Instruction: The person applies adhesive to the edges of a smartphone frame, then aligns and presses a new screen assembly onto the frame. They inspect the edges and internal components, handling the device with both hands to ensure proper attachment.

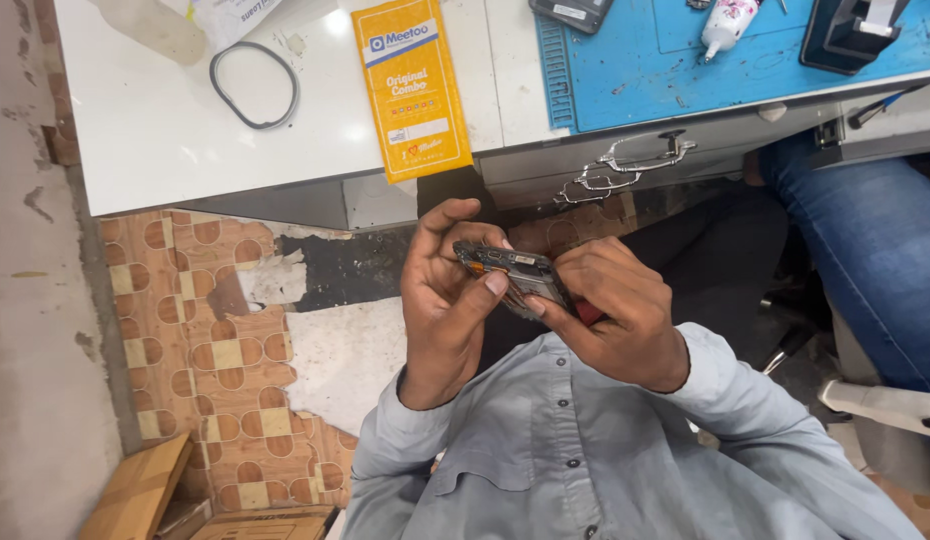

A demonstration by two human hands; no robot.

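An opened phone (513, 277), its circuit side up, sits pinched between the left hand (447, 300) at nine o'clock of it and the right hand (615, 315) at three o'clock, both closed on its edges above a grey shirt (585, 440). At twelve o'clock, on the white worktop (145, 130), lie an orange packet (412, 88), a black rubber ring (253, 85) and a blue mat (645, 65).

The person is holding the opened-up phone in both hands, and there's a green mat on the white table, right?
Not quite. The mat on the white table is blue, not green, as the head view shows. The rest is right: the left hand and the right hand both hold the opened-up phone.
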